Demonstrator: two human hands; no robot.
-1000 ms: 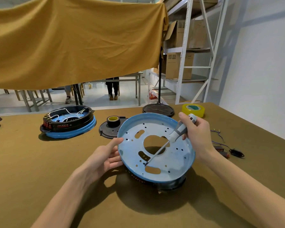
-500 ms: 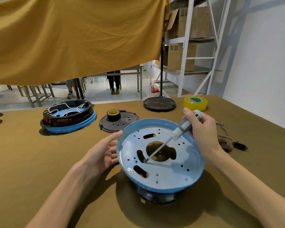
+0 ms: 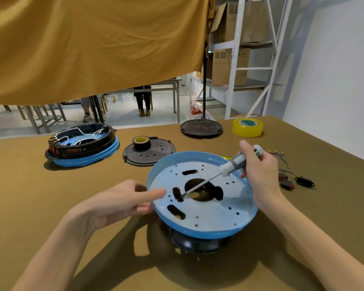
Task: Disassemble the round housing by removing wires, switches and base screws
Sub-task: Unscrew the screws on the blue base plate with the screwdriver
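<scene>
left hand point(image 3: 122, 201) pinches round housing point(image 3: 202, 208) rim | right hand point(image 3: 259, 171) grips screwdriver point(image 3: 225, 171) (tip seemingly in slot)

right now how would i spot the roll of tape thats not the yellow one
Start at the olive-brown table and find the flat black perforated disc behind the tilted blue housing. The black tape roll sits on that disc's left part. It is smaller and darker than the yellow roll, with a yellow core.

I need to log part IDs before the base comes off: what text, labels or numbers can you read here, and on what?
Nothing can be read.
Red and white markings on the black ring of the far blue-rimmed round housing: too blurred.
Printed labels on the brown cardboard boxes on the white shelf: too small.
Green mark on the yellow tape roll: no letters legible.
</scene>
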